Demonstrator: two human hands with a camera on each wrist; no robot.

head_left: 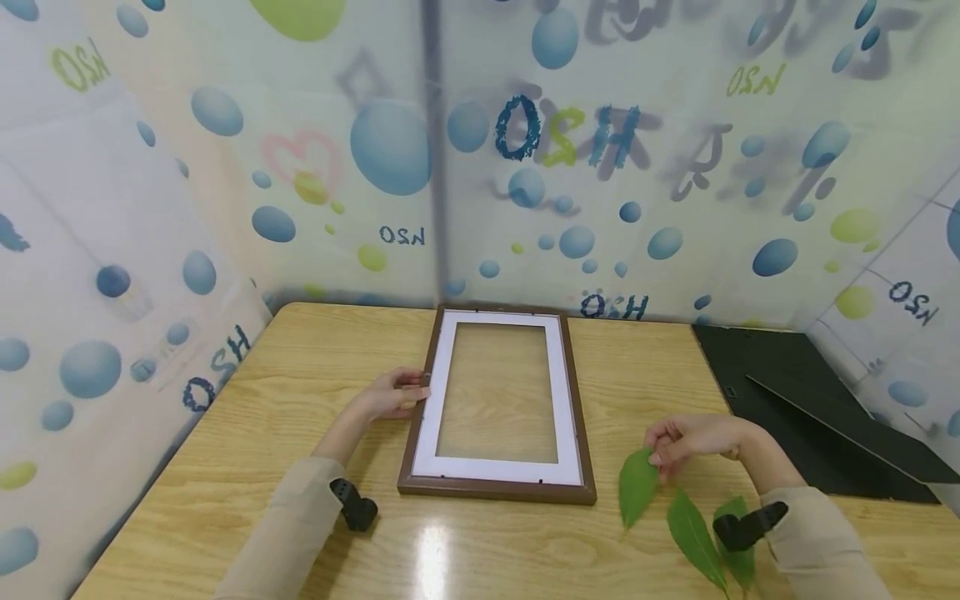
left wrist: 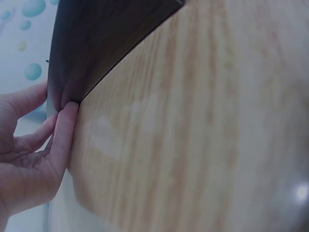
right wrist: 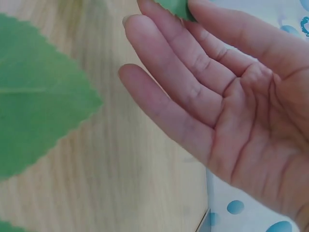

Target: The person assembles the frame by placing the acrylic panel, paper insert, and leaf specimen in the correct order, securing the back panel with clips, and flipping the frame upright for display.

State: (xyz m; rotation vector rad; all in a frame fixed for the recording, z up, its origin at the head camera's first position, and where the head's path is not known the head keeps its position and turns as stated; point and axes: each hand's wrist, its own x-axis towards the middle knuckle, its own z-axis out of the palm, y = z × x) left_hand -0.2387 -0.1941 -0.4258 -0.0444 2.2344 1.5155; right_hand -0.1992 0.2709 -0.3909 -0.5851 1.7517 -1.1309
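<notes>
A brown picture frame [head_left: 576, 400] with a white mat [head_left: 567, 400] lies on the table, its middle showing wood through it. My left hand [head_left: 390, 395] holds the frame's left edge. In the left wrist view, fingertips [left wrist: 72, 107] meet the dark side of the frame [left wrist: 96, 43], low by the tabletop. My right hand [head_left: 693, 442] pinches a green leaf [head_left: 638, 487] between thumb and fingers, to the right of the frame. Only a bit of that leaf [right wrist: 176, 7] shows in the right wrist view, while the other fingers extend loosely.
Two more green leaves, one nearer [head_left: 693, 537] and one partly behind the wrist camera [head_left: 738, 558], lie below my right hand. Black boards [head_left: 765, 367] lie at the table's right, one tilted up. A patterned curtain [head_left: 480, 217] hangs behind the wooden table [head_left: 352, 333].
</notes>
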